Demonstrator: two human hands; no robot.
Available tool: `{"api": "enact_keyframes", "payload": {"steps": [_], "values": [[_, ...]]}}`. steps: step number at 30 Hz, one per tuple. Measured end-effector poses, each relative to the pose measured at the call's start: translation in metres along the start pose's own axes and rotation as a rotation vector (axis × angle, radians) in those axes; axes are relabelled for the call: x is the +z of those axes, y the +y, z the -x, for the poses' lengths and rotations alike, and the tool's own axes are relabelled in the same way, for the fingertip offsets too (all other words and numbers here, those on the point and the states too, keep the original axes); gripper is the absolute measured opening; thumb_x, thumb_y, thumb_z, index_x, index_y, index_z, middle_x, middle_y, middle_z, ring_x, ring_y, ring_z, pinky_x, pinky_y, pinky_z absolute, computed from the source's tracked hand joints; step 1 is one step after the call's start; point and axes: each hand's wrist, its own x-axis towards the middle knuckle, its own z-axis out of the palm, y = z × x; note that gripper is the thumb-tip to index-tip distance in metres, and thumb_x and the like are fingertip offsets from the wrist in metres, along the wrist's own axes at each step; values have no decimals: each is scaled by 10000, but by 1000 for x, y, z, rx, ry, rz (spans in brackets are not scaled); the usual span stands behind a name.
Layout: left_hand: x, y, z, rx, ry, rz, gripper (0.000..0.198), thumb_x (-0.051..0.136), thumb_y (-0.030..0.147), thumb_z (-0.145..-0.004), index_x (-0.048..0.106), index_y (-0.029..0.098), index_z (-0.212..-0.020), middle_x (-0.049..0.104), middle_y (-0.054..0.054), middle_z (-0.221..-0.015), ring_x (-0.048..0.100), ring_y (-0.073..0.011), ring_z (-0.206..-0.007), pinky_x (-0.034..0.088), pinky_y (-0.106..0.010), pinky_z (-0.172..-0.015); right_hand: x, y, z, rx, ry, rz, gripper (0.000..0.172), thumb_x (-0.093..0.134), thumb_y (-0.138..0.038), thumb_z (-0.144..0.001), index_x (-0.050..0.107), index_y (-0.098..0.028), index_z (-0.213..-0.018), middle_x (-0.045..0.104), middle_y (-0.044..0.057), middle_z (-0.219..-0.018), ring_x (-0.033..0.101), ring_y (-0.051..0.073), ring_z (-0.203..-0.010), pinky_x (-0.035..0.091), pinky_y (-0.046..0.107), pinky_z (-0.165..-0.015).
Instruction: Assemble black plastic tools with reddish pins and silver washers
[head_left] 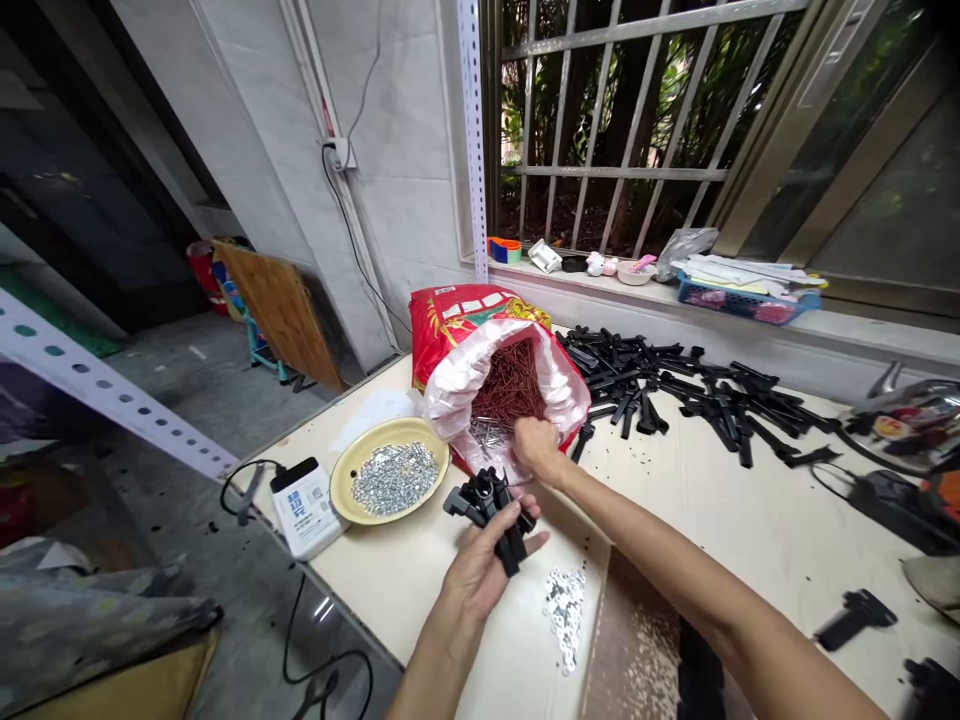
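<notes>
My left hand (478, 570) is closed around a bunch of black plastic parts (491, 515), held just above the table in front of the bag. At the mouth of the red woven bag (442, 335), my right hand (535, 443) is curled with its fingers turned inward. Its fingertips are hidden, so what they grip does not show. Reddish-brown screws (511, 378) fill the bag's opening. Silver screws (489, 434) lie at its lower lip, beside my right hand. On the table near my left hand are small silver washers (564, 608).
A yellow bowl (339, 502) of small metal pieces stands left of the bag, beside a white box (306, 515) with a cable. Black parts (652, 380) are heaped at the back right. A single black part (855, 618) lies at the right. A blue basket (739, 300) sits on the windowsill.
</notes>
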Motion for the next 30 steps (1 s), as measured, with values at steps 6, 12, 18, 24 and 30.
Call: {"api": "enact_keyframes", "payload": {"steps": [6, 12, 18, 24, 30], "values": [[-9, -8, -2, 351, 36, -504, 364, 754, 373, -653, 633, 146, -910, 671, -71, -851, 616, -163, -656, 461, -226, -469, -25, 25, 24, -196, 183, -462, 510, 429, -194, -873, 333, -135, -1370, 664, 24, -795, 620, 125, -680, 473, 227, -636], [-14, -10, -8, 499, 243, -816, 257, 754, 323, -614, 626, 149, -753, 614, 2, -573, 497, -111, -426, 409, -231, -437, -48, 43, 77, -455, 308, -851, 319, 434, -299, -913, 571, -184, -1178, 626, 31, -844, 583, 131, -719, 462, 255, -662], [-25, -3, -8, 662, 204, -951, 247, 767, 132, -519, 651, 194, -728, 579, 26, -525, 586, -190, -598, 440, -247, -579, -66, 55, 97, -612, 326, -377, 174, 506, -272, -908, 668, -215, -937, 566, 25, -877, 534, 115, -766, 399, 224, -660], [-16, 0, -3, 729, 48, -959, 262, 718, 106, -596, 696, 219, -832, 669, -33, -804, 604, -213, -811, 439, -254, -768, -81, 39, 104, -626, 109, -74, 151, 512, -232, -888, 650, -199, -838, 531, 14, -815, 481, 119, -690, 359, 229, -596], [-28, -8, -13, 601, 168, -920, 169, 762, 166, -553, 638, 184, -666, 629, -1, -596, 583, -175, -584, 433, -241, -560, -83, 37, 68, -712, 16, -420, 354, 527, -379, -887, 513, -200, -1192, 585, 51, -1102, 565, 141, -924, 446, 240, -756]]}}
